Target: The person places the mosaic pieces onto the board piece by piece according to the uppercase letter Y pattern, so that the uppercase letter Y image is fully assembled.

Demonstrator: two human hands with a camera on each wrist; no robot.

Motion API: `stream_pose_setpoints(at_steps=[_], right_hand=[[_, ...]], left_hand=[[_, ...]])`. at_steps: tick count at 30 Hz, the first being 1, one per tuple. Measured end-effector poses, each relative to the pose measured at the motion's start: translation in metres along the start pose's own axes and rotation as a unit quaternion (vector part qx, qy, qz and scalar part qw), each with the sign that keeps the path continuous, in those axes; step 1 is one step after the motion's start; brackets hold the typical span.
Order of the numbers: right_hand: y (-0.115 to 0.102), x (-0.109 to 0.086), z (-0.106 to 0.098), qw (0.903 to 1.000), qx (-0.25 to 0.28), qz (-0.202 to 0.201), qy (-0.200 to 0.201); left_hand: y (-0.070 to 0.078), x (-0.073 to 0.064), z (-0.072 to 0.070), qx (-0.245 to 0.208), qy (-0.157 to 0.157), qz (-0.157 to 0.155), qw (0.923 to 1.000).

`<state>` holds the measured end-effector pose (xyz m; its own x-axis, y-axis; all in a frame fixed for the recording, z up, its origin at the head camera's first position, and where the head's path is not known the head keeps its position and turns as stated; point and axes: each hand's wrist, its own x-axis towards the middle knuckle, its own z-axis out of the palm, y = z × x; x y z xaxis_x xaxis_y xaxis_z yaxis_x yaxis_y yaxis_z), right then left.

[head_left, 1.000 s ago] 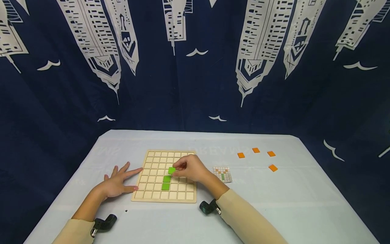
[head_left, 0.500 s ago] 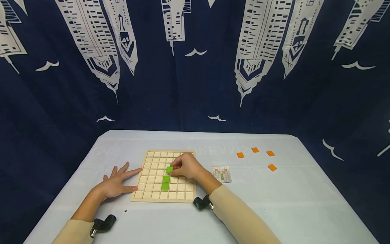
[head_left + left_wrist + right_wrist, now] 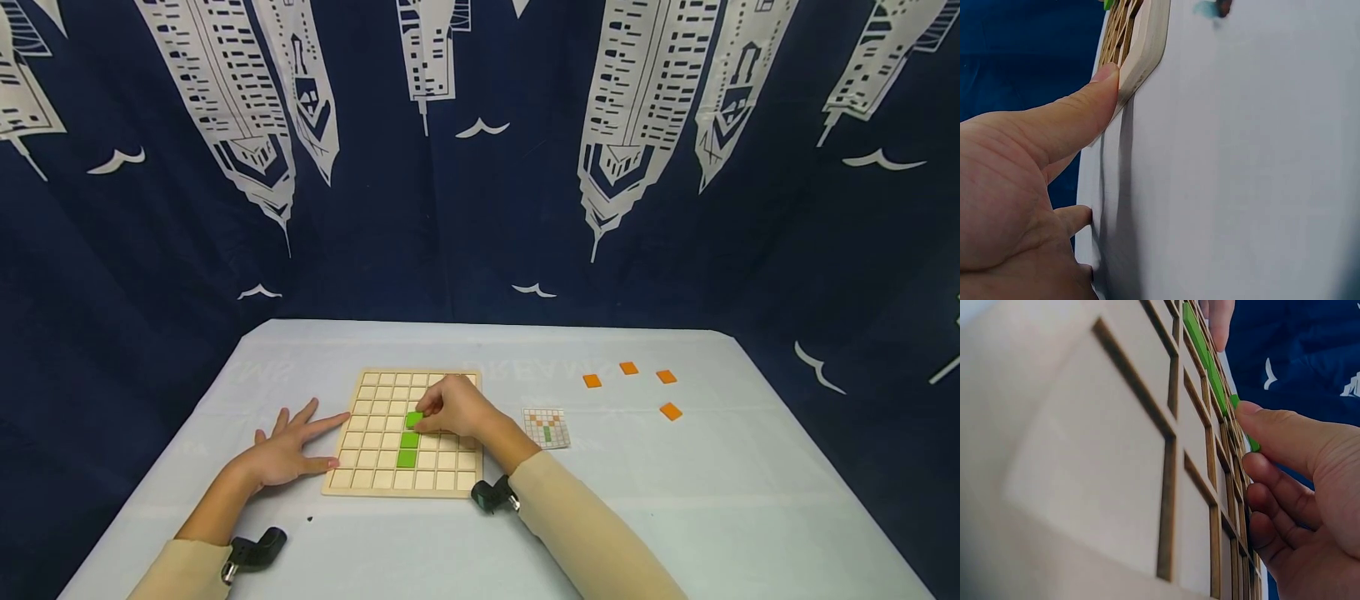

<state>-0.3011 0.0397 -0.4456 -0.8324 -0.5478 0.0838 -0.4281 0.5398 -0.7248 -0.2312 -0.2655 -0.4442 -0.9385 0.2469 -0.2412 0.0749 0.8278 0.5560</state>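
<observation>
Right hand (image 3: 457, 407) pinches green tile (image 3: 412, 420), seating unclear; splayed left hand (image 3: 282, 457) touches board (image 3: 363, 479) edge at 9 o'clock; worktop (image 3: 390, 550) room toward 6 o'clock.

Room lies between card (image 3: 546, 428) and orange tiles (image 3: 592, 381); the right grip (image 3: 457, 410) blocks part of the board (image 3: 367, 458), clearance beneath uncertain.

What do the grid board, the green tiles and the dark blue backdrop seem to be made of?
Grid board: probably wood, smooth and matt; it is pale tan with brown edges along its cells.
Green tiles: painted wood or plastic, I cannot tell which; evenly coloured with little shine.
Dark blue backdrop: likely printed cloth, matt; it shows faint creases and white motifs.
</observation>
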Motion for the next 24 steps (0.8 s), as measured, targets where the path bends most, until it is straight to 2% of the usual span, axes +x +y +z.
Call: stream_pose_setpoints(at_steps=[24], right_hand=[[0.0010,0.0052,0.0019,0.9996,-0.014,0.020,-0.011]], left_hand=[[-0.0019,0.0015,0.0005,0.001,-0.001,0.002,1.0000]])
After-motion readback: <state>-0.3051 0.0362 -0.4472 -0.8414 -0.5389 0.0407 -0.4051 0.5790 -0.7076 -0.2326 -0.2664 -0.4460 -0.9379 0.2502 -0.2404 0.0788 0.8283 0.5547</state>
